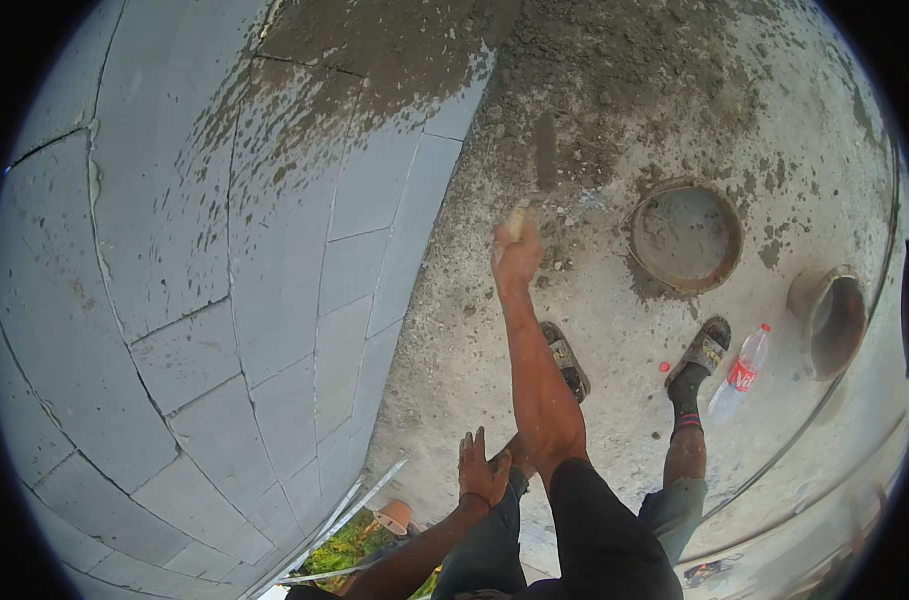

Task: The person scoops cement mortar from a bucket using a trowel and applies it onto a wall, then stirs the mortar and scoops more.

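The right hand [517, 258] reaches out along the floor toward twelve o'clock, its fingers closed round the pale tan handle of a narrow trowel-like tool [518, 222]; motion blurs the grip, and the dark grey strip [545, 150] just beyond it looks like the blade, though it is coated in much the same colour as the ground. Held low at the handle end, the tool probably keeps the knuckles clear of the wet grey mortar [614, 95] spread over the floor from twelve to one o'clock. The left hand [482, 470], at seven o'clock from the right, grips nothing that shows: its fingers are spread beside the left leg, perhaps for balance in a bent posture, but whether it presses on the knee cannot be told. Both feet, in dark patterned slide sandals [564, 362], stand apart, likely for a steady base. At two o'clock from the torso, a round brown-rimmed basin [737, 245] holds grey mortar, presumably set there within the right arm's reach. Farther right, near three o'clock from the right foot, a clear plastic bottle with a red cap and red label [742, 375] lies on the concrete, and beyond it is an orange-brown cylindrical bucket [804, 295], both apparently kept away from the splashed wall of large grey blocks [284, 250] running from seven to eleven o'clock.
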Demonstrator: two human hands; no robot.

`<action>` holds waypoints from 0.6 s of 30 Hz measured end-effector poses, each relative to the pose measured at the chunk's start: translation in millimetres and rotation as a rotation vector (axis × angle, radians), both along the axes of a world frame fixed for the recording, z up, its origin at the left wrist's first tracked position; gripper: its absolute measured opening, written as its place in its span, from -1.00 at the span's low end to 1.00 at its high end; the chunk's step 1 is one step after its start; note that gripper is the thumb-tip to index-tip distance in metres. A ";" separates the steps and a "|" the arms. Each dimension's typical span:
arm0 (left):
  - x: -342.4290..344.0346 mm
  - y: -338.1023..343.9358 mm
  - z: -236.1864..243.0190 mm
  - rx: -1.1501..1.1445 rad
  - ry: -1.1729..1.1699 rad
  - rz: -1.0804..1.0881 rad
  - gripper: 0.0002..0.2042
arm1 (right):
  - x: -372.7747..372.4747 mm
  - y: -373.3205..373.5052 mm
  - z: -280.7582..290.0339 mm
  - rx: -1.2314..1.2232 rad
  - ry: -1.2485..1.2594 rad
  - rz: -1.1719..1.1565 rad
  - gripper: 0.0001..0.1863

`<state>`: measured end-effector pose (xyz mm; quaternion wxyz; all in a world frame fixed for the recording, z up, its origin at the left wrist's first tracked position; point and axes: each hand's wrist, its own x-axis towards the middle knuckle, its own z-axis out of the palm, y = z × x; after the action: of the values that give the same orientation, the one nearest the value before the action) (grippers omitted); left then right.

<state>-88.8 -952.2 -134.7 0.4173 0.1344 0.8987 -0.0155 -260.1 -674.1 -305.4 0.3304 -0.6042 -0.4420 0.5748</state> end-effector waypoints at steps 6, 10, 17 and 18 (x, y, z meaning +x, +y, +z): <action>-1.0 -50.4 -8.9 0.073 -0.116 -0.026 -0.25 | 5.4 -156.3 185.6 -0.156 0.704 0.508 -0.41; 12.1 -60.1 -27.5 -0.090 0.022 -0.191 -0.25 | 136.8 -135.8 134.7 -0.488 0.497 0.348 -0.40; 16.4 -21.6 6.5 -0.002 0.033 -0.020 -0.27 | 322.0 45.3 -15.5 -0.111 -0.633 0.373 -0.38; 17.3 -22.0 8.6 0.020 0.040 0.006 -0.28 | 323.5 59.3 -26.7 -0.108 -0.666 0.337 -0.38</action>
<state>-71.5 -974.2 -126.1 0.3977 0.1356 0.9074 -0.0078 63.4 -614.9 -332.1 0.0368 -0.6934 -0.5874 0.4157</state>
